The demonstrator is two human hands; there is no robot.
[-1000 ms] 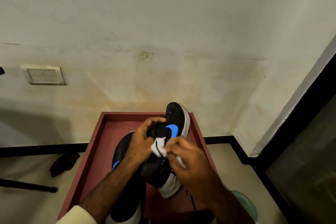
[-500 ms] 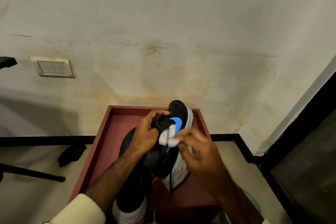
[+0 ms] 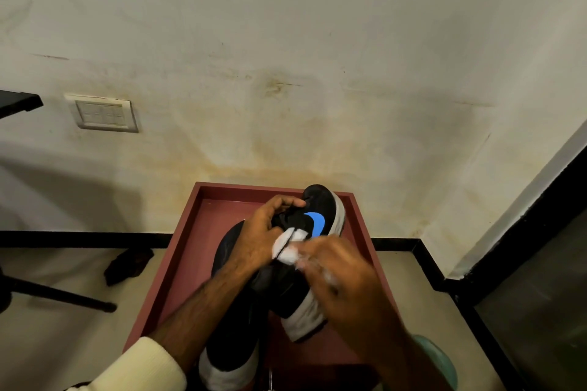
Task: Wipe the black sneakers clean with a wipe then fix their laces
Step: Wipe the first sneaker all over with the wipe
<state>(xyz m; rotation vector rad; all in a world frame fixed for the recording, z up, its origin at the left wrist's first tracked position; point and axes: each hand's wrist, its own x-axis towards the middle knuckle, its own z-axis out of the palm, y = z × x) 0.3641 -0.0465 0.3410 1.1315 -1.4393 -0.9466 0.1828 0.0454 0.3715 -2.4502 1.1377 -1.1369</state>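
Black sneaker, held (image 3: 317,216): lifted over the far right part of the red tray (image 3: 190,232), toe toward the tray's far edge, white sole facing right, blue logo showing.
Left hand (image 3: 263,232): fingers closed around the upper near the laces, gripping the held shoe.
Right hand (image 3: 343,276): blurred; fingers pinched together on a white wipe (image 3: 287,247), which is pressed to the shoe's side just below the logo.
Lace: one dark strand crosses the wipe.
Second sneaker (image 3: 232,327): lies flat in the tray, near its front edge, under the left forearm, white heel toward the person.
Sleeve (image 3: 139,368): cream, left arm.
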